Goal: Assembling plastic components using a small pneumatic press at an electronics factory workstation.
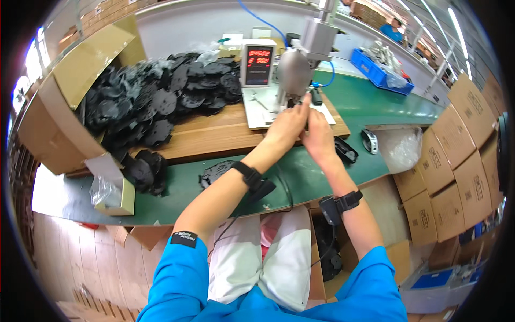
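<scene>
Both hands are together at the base of a bench press (294,72) with a rounded grey head. My left hand (288,126) reaches in under the head with its fingers bent and drawn together; a small dark part (293,102) shows just beyond them. Close beside it, touching or nearly so, my right hand (318,137) has its fingers curled inward. What the fingers grip is hidden behind the hands. The press stands on a white metal base plate (255,119) on a wooden board (204,129). Left of the head is a counter box (258,64) with red lit digits.
Black plastic parts (161,99) heap up on the left, beside an open carton (59,126). A small box (127,199) holds clear bags. Black pieces (345,150) and a ring-shaped part (369,141) lie right. Further off are a blue crate (378,72), stacked cartons (453,161) and another person (393,31).
</scene>
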